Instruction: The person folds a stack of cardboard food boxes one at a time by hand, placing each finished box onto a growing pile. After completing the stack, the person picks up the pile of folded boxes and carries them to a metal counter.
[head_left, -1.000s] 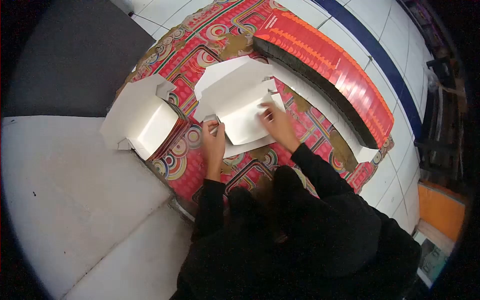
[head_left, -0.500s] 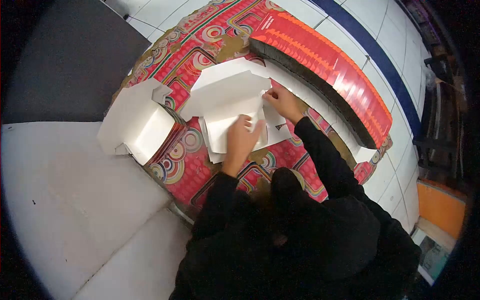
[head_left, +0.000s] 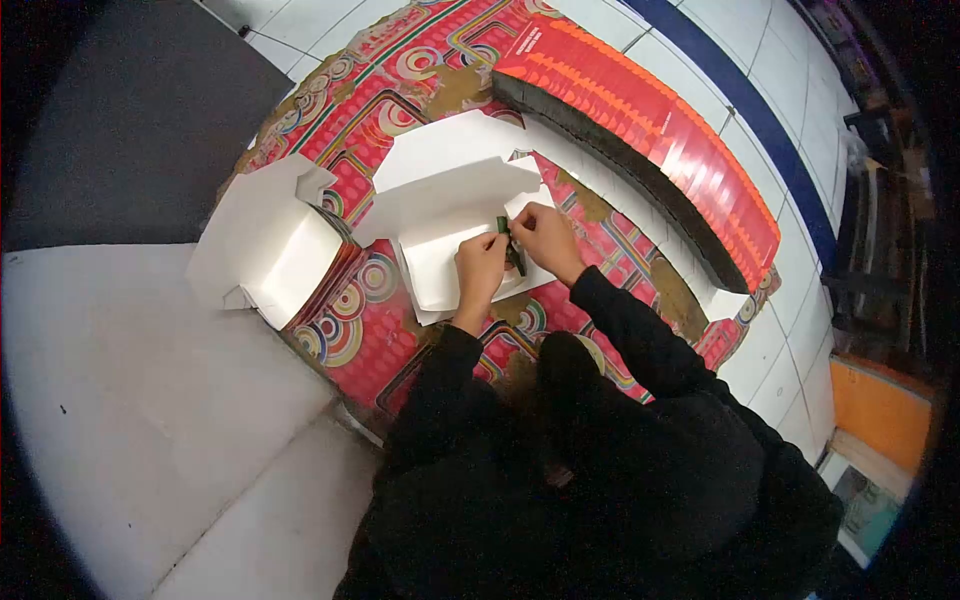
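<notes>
The two hands are working at the right end of an open white box (head_left: pixel 435 258), which is lying on a red patterned cover (head_left: pixel 372 350), in front of the person. Its raised lid (head_left: pixel 448 200) is leaning away from the body. Between the hands a small side flap (head_left: pixel 516 260) is showing a dark face.

For doing this fold well, I am thinking that the fingers should be following the crease, bending the card slowly and evenly, so that the corner is not tearing. It is probably helping if one hand is steadying the flap while the other is guiding its edge, and if nobody is pressing hard on the base, because thin card is likely buckling.

The left hand (head_left: pixel 481 266) is keeping its fingers close together, the tips seeming to be pinching the flap from the left. The right hand (head_left: pixel 547 241) is holding its fingers curled, thumb and forefinger seeming to be pinching the same flap from the other side. The tips of both hands are nearly meeting; how much card is lying between them, I cannot tell.

To the left, a nested stack of opened boxes (head_left: pixel 300 262) is resting near. To the upper right, a long row of red cartons (head_left: pixel 645 115) is lying apart from the hands.
</notes>
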